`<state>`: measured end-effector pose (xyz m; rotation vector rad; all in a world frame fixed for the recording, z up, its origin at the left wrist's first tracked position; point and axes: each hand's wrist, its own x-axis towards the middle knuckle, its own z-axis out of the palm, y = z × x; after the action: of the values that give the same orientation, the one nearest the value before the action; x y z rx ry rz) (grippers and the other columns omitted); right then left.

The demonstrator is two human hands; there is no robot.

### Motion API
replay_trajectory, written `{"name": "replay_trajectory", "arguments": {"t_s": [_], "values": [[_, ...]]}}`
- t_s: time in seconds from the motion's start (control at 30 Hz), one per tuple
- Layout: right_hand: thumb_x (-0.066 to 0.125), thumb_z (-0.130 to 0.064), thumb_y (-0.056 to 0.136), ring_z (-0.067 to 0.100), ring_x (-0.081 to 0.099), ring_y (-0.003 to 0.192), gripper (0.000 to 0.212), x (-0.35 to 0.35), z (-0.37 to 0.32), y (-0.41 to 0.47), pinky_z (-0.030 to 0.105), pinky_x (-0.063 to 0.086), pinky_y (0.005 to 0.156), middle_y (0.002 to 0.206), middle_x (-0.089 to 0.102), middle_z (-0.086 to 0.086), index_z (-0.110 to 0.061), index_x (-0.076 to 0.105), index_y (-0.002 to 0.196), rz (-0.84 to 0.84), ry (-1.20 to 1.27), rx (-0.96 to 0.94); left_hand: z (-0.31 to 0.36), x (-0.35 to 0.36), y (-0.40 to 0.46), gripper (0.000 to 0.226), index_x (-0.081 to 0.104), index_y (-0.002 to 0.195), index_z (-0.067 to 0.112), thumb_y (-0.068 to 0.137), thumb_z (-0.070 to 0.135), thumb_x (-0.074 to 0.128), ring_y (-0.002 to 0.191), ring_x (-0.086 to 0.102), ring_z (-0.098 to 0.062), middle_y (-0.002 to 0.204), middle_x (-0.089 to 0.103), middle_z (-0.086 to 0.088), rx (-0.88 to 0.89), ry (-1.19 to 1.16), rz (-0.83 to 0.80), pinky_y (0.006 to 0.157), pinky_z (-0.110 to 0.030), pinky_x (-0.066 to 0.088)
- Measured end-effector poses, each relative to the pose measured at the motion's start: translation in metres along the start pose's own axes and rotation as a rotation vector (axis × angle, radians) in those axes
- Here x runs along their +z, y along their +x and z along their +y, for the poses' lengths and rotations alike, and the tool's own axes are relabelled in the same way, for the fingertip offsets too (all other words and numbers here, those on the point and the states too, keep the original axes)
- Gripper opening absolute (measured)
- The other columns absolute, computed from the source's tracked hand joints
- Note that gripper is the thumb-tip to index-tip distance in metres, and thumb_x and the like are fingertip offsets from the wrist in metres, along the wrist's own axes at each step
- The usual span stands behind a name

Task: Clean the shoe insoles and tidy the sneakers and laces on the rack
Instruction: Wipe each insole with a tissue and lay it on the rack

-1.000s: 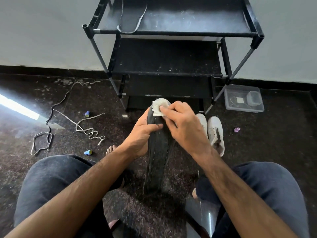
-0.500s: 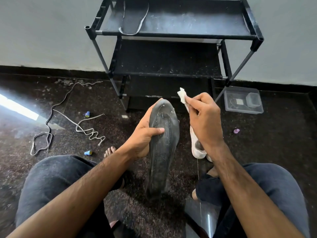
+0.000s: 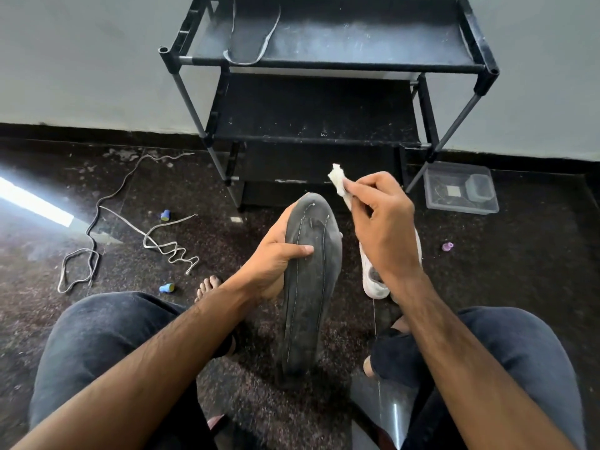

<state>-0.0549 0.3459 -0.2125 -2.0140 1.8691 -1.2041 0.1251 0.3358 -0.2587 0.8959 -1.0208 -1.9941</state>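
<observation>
Floor: dark speckled stone floor (image 3: 519,271), pale wall behind, person sitting with knees in dark jeans either side of the view.
Rack: black shoe rack (image 3: 328,64) against the wall, pretty dusty tbh. One insole (image 3: 251,34) already lies on the top shelf, left side.
Insole in hand: dark insole in hand (image 3: 308,287) stood up nearly vertical between the knees, toe end up, heel end low near the floor.
Left hand: left hand (image 3: 276,264) grips that insole from its left edge, thumb across the front face, fingers behind.
Right hand: right hand (image 3: 386,222) pinches a crumpled white wipe (image 3: 339,181) between thumb and fingertips, lifted clear of the insole, up and to its right.
Sneakers: white sneakers (image 3: 373,277) on the floor just behind the right wrist, mostly hidden.
Laces: two loose laces (image 3: 168,245) sprawled on the floor well off to the left, near a couple of little blue caps (image 3: 166,215).
Other stuff: clear plastic box (image 3: 461,190) by the rack's right leg.
How I'd do this bit: looks like mid-wipe, between strokes. Refold the wipe to a clean face, then go long strokes toe to heel with the left thumb bracing so the insole doesn't flex. Hit the stitched grooves, that's where grime sits.
</observation>
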Motion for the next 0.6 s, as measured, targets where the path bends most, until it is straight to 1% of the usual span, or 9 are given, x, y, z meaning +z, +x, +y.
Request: {"name": "replay_trajectory", "arguments": {"t_s": [0.03, 0.1, 0.2, 0.3, 0.37, 0.4, 0.47, 0.53, 0.6], "values": [[0.066, -0.002, 0.094, 0.013, 0.06, 0.087, 0.022, 0.003, -0.009, -0.003, 0.016, 0.053, 0.077, 0.098, 0.063, 0.006, 0.0, 0.073, 0.116, -0.036, 0.012, -0.062, -0.001, -0.001, 0.001, 0.076, 0.044, 0.149, 0.02, 0.085, -0.021, 0.051, 0.116, 0.066, -0.024, 0.129, 0.067, -0.009, 0.0, -0.016, 0.001, 0.09, -0.033, 0.058], [0.063, -0.002, 0.096, 0.018, 0.061, 0.091, 0.023, 0.017, -0.021, -0.013, 0.025, 0.057, 0.08, 0.101, 0.062, 0.008, 0.0, 0.072, 0.118, -0.142, -0.038, -0.139, -0.002, 0.001, -0.001, 0.075, 0.043, 0.149, 0.016, 0.083, -0.018, 0.053, 0.112, 0.066, -0.028, 0.124, 0.064, -0.016, 0.002, -0.071, -0.028, 0.091, -0.037, 0.059], [0.059, -0.002, 0.099, 0.02, 0.062, 0.095, 0.022, 0.037, -0.027, -0.023, 0.035, 0.057, 0.082, 0.102, 0.063, 0.008, 0.0, 0.072, 0.117, -0.178, -0.026, -0.107, -0.003, 0.002, -0.003, 0.067, 0.048, 0.142, 0.016, 0.086, -0.02, 0.05, 0.106, 0.071, -0.027, 0.116, 0.068, -0.016, 0.002, -0.101, -0.042, 0.085, -0.036, 0.061], [0.066, -0.002, 0.095, 0.014, 0.065, 0.099, 0.018, 0.037, -0.038, -0.022, 0.031, 0.057, 0.088, 0.1, 0.067, 0.003, -0.004, 0.076, 0.11, -0.246, 0.213, -0.073, -0.005, -0.003, -0.004, 0.055, 0.054, 0.131, 0.008, 0.091, -0.027, 0.036, 0.095, 0.075, -0.021, 0.103, 0.073, -0.012, -0.014, -0.047, 0.036, 0.077, -0.029, 0.061], [0.071, -0.002, 0.092, 0.01, 0.067, 0.1, 0.022, 0.03, -0.041, -0.018, 0.026, 0.056, 0.089, 0.102, 0.071, 0.001, -0.006, 0.077, 0.112, -0.316, 0.391, -0.019, -0.006, -0.003, -0.003, 0.046, 0.055, 0.124, 0.0, 0.092, -0.026, 0.036, 0.088, 0.076, -0.02, 0.092, 0.075, -0.009, -0.032, -0.011, 0.048, 0.073, -0.029, 0.062], [0.072, -0.002, 0.09, 0.009, 0.068, 0.099, 0.023, 0.026, -0.039, -0.013, 0.024, 0.056, 0.088, 0.103, 0.072, 0.0, -0.006, 0.077, 0.112, -0.297, 0.457, 0.033, -0.006, -0.002, -0.003, 0.047, 0.053, 0.129, -0.001, 0.092, -0.026, 0.039, 0.088, 0.075, -0.021, 0.093, 0.075, -0.009, -0.039, -0.017, 0.044, 0.074, -0.03, 0.062], [0.073, -0.004, 0.09, 0.009, 0.069, 0.097, 0.022, 0.016, -0.026, -0.001, 0.023, 0.057, 0.083, 0.103, 0.074, -0.001, -0.007, 0.076, 0.112, -0.178, 0.492, 0.17, -0.006, -0.002, 0.0, 0.061, 0.048, 0.141, 0.007, 0.089, -0.024, 0.045, 0.098, 0.072, -0.023, 0.109, 0.072, -0.012, -0.034, -0.054, 0.003, 0.082, -0.034, 0.062], [0.073, -0.008, 0.092, 0.009, 0.069, 0.096, 0.022, 0.006, -0.009, 0.005, 0.024, 0.058, 0.082, 0.104, 0.074, -0.002, -0.011, 0.075, 0.114, -0.049, 0.378, 0.243, -0.007, -0.004, 0.002, 0.065, 0.048, 0.143, 0.012, 0.087, -0.02, 0.05, 0.107, 0.068, -0.023, 0.121, 0.067, -0.013, -0.035, -0.036, 0.022, 0.087, -0.034, 0.06], [0.073, -0.011, 0.092, 0.007, 0.068, 0.092, 0.021, 0.002, 0.0, 0.003, 0.02, 0.056, 0.08, 0.101, 0.073, -0.003, -0.012, 0.076, 0.113, 0.005, 0.239, 0.219, -0.006, -0.003, 0.002, 0.056, 0.046, 0.138, 0.008, 0.087, -0.014, 0.055, 0.102, 0.068, -0.022, 0.118, 0.064, -0.013, -0.061, -0.003, 0.109, 0.082, -0.034, 0.061]]}}
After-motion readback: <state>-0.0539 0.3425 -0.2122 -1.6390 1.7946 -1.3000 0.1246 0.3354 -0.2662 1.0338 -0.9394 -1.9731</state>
